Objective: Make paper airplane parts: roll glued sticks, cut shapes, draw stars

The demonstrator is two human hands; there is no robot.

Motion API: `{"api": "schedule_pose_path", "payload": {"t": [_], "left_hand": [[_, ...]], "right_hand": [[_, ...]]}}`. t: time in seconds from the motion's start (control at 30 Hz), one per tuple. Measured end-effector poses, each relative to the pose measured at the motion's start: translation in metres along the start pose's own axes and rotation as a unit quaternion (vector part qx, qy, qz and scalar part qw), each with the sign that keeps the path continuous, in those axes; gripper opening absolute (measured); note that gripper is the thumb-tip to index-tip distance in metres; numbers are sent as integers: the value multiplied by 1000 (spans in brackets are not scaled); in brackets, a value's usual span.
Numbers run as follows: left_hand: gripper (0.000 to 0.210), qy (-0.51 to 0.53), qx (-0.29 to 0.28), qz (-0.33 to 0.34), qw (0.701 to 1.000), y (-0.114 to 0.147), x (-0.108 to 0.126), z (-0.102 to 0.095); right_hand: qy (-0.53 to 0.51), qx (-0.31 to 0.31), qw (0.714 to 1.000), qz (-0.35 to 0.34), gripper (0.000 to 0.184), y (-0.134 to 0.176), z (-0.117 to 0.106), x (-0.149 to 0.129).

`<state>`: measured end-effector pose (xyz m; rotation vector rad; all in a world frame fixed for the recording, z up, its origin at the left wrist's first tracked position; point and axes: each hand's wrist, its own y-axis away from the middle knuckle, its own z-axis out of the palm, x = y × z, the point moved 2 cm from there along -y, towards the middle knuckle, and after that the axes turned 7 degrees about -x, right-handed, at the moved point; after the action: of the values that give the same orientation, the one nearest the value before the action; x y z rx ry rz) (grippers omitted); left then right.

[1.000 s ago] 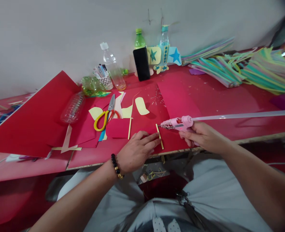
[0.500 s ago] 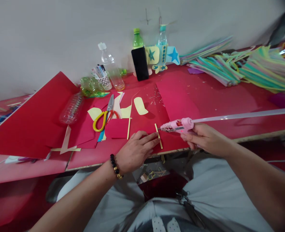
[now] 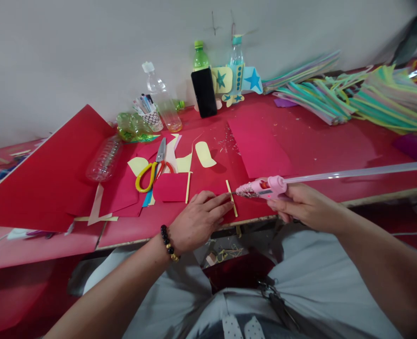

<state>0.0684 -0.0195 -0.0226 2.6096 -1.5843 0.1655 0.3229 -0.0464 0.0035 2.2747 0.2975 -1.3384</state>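
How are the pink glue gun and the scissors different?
The glue gun is in the right hand, but the scissors lie among paper scraps.
The glue gun is mostly pink, while the scissors have yellow and red handles and gray blades.
The glue gun has a long clear stick at its back; the scissors have none.
Both are tools.

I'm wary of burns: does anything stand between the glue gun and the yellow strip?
Nothing visible does: the glue gun in the right hand meets or nearly meets the yellow strip, but the left hand lies close beside its nozzle.
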Motion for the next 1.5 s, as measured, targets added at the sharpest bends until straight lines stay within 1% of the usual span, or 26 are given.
{"api": "schedule_pose_path", "payload": {"t": [0.17,0.3,0.47,0.7,0.83,0.93,1.03,1.07,1.13,1.2,1.37,1.5], "left_hand": [[39,-2,5,4,1000,0,1,-1],[37,0,9,9,1000,0,1,-1],[35,6,15,3,1000,0,2,-3],[38,15,12,-1,1000,0,1,-3],[37,8,9,-2,1000,0,-1,0],[36,1,7,3,1000,0,0,1],[36,0,10,5,1000,-1,0,-1],[36,-1,11,6,1000,-1,1,-1],[36,-4,12,9,1000,-1,1,-1],[36,-7,11,14,1000,-1,1,-1],[36,2,13,6,1000,0,0,-1],[37,8,11,7,1000,0,0,-1]], "right_hand": [[7,-10,1000,18,33,4,0,2],[8,-19,1000,9,32,8,-1,4],[20,-37,999,19,40,13,-2,3],[27,-44,998,36,41,18,-3,5],[38,-39,998,30,44,22,-3,-2],[34,-42,998,30,39,24,-4,-12],[16,-66,997,25,27,25,-5,-21],[13,-74,997,26,26,26,-6,-22],[15,-82,996,31,31,26,-6,-23],[23,-79,996,26,35,26,-5,-21],[44,-60,997,-7,23,28,-6,-20],[49,-51,997,-14,24,28,-6,-21]]}}
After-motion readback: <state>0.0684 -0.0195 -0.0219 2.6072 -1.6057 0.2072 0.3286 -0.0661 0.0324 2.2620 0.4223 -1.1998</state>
